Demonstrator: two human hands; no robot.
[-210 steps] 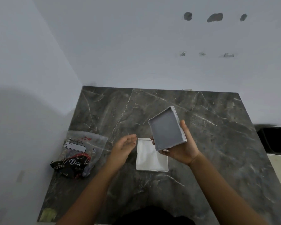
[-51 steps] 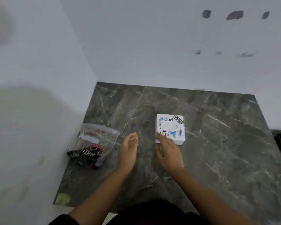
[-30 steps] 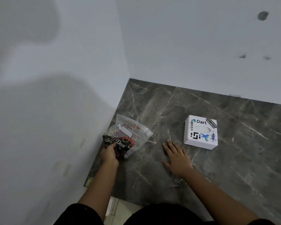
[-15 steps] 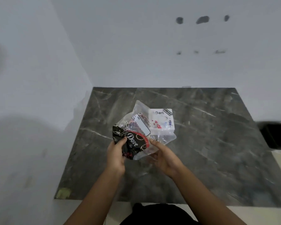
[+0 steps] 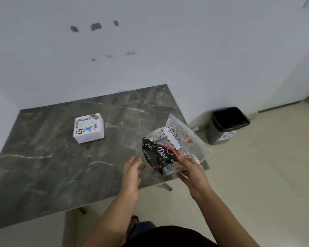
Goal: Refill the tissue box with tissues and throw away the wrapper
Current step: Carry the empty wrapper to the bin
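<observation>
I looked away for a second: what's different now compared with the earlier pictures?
The wrapper, held by both hands half a second ago, is now gripped only by the right hand and carried right, toward the bin. The left hand has let go. The tissue box stays closed on the table.

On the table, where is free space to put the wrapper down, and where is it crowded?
The table is bare left of and in front of the tissue box, and also between the box and the wrapper. It is crowded only at the near right edge, where the right hand holds the wrapper and the open left hand hovers beside it.
</observation>
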